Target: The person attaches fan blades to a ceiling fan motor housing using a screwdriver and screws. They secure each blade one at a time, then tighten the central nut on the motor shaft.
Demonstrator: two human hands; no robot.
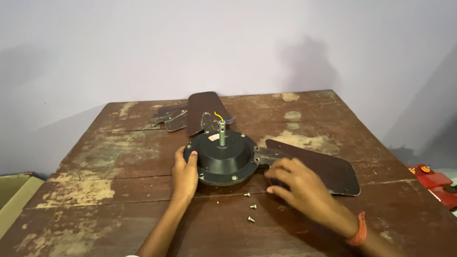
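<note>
Setting: worn wooden table (143, 190) against a pale lilac wall.
Motor housing (223, 162): black, round, at the table's middle, shaft upright.
Left hand (184, 173): grip pressed on the housing's left rim, fingers apart.
Right hand (297, 183): fingers curled loosely over the attached blade (328, 169), right of the housing; grasp unclear.
Progress: three screws (251, 207) lie loose before the housing; a detached blade (202, 110) rests behind it.
Label: small pale-and-red sticker (213, 137) atop the housing.
Edges: cardboard box (14, 195) far left, red object (435, 183) far right.

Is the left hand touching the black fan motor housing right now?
Touching. The head view shows the left hand pressed against the left side of the black motor housing, thumb lying on its rim and fingers against its wall, with no gap visible.
</note>
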